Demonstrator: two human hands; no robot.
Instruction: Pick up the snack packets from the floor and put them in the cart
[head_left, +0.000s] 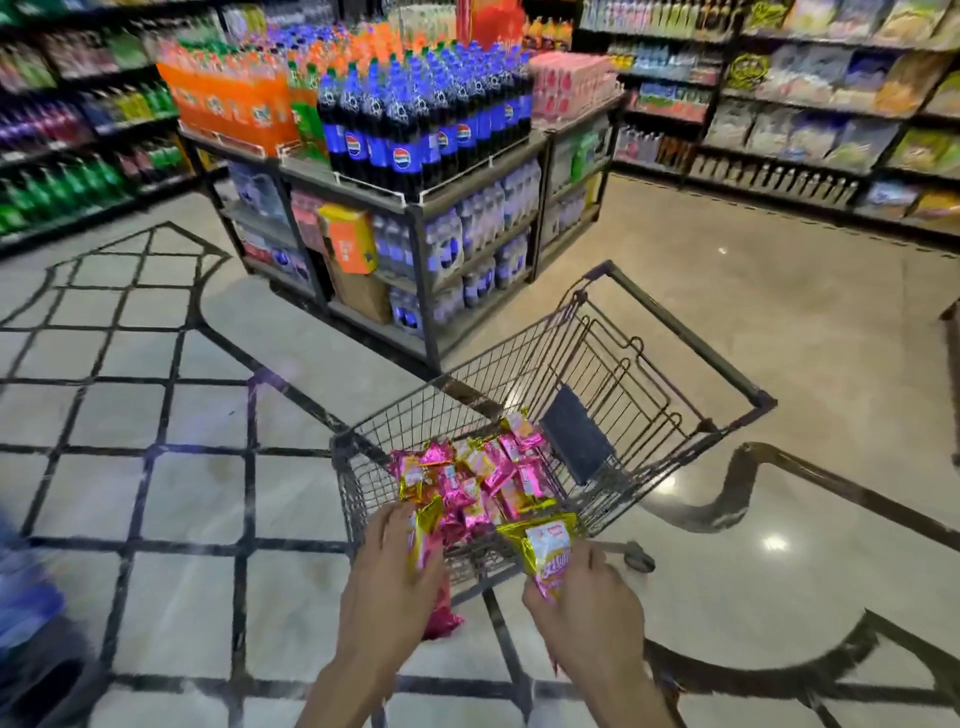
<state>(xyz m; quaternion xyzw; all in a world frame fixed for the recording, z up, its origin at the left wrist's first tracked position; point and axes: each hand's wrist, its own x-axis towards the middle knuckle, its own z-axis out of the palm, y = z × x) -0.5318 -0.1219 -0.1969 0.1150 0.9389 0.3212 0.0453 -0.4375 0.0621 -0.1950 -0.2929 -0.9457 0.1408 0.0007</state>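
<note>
Cart (685, 334): metal wire mesh with a tube rim, dull grey, worn finish.
Panel (576, 434): dark flap inside the cart, looks like plastic, matt.
Snack packets (467, 478): thin foil-like film, pink and gold, highly glossy, crinkled.
Floor (182, 499): pale stone-look slabs with dark inlaid lines, smooth, polished, mirrors the ceiling lights.
Bottles (400, 130): clear plastic, glossy, with shiny film labels.
Rack (423, 286): dark metal frame, matt.
Box (361, 296): brown cardboard, matt, rough-looking.
</note>
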